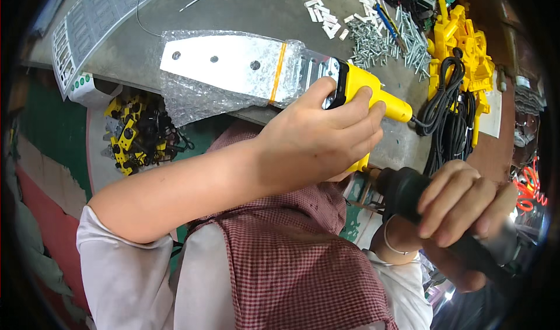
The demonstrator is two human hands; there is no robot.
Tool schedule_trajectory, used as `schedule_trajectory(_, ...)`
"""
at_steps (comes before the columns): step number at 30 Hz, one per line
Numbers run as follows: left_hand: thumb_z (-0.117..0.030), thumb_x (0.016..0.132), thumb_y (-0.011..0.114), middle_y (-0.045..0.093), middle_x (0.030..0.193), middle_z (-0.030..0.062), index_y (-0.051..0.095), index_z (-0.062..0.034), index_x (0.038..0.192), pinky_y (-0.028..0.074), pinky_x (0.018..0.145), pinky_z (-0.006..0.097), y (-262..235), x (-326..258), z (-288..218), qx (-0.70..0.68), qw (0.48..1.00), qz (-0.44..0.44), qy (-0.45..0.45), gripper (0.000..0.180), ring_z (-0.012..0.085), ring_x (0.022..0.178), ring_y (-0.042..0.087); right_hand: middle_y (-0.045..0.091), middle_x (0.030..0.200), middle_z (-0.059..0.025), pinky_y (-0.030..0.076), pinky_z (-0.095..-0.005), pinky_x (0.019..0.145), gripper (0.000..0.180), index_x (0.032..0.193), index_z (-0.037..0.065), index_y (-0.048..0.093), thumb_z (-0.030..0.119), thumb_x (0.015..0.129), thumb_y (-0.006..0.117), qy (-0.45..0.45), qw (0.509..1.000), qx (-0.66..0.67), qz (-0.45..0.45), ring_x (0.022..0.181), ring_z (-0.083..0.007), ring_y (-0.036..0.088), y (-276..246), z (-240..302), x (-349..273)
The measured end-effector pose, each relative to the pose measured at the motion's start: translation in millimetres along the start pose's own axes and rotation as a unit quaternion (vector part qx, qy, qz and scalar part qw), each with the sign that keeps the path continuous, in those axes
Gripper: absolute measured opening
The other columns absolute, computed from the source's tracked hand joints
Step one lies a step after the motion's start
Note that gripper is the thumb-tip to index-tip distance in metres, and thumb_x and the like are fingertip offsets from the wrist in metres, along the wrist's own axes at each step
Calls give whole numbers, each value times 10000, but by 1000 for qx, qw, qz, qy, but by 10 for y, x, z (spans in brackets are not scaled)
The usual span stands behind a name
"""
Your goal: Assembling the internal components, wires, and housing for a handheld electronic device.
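Observation:
My left hand (332, 131) grips the yellow handle housing (363, 85) of a corded tool at the table's front edge. From the housing a long, flat silver metal plate (227, 64) with three holes points left, wrapped in bubble wrap (186, 99) under an orange band (278, 73). My right hand (461, 204) is closed around a dark power screwdriver (408, 193). Its front end points at the lower yellow part of the housing, below my left hand; whether the tip touches a screw is hidden.
Loose screws (373, 47) and small white pieces (321, 15) lie at the back right. Beyond them are yellow plastic housings (461, 38) and coiled black cable (446, 91). A cut-out sheet (96, 18) lies at the far left, above yellow-and-black parts (131, 134) below the table edge.

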State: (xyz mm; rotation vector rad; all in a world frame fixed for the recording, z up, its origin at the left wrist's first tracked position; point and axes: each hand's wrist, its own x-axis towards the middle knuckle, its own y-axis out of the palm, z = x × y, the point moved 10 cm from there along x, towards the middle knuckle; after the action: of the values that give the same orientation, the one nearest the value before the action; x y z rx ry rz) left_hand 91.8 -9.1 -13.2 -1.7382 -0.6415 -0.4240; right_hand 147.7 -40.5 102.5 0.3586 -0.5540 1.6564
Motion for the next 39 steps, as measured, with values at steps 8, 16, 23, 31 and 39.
schedule_trajectory(8,-294,844,604,537,1382,-6,618,-197,1134,468,807,435,31,-88,25,20,998,-57,-14,307,177,1273,488,676,932,-197,583,-447,685,159,1102,36,487,130,990,550,63,980,149,115,799,-351,691,-14,-211,23)
schedule_trajectory(16,-368,798,671,523,1410,20,609,-188,1237,457,843,440,-118,-24,19,13,999,26,-35,479,200,1281,495,675,943,-146,562,-392,683,304,1183,65,488,235,962,610,-2,986,168,18,812,-310,695,-471,186,52)
schedule_trajectory(23,-311,667,804,597,1244,154,601,-12,1185,425,961,450,-401,79,827,-144,972,81,-165,632,347,1130,579,419,811,-17,404,-353,820,401,1143,31,479,290,881,636,-29,852,280,-442,742,-141,444,-1542,-325,-642)
schedule_trajectory(31,-422,678,801,651,1146,110,619,-36,1167,413,847,393,-219,68,823,-156,946,158,-236,649,299,982,593,427,792,-5,435,-332,807,355,1085,49,486,352,914,555,-49,718,361,-594,719,-136,468,-1678,-1061,-1326)
schedule_trajectory(39,-438,650,807,680,1157,67,633,-55,1164,425,834,378,-165,127,875,-175,942,198,-206,665,271,960,600,426,782,10,423,-302,782,352,1074,64,474,379,924,522,-8,731,336,-594,703,-108,457,-1645,-1123,-1296)
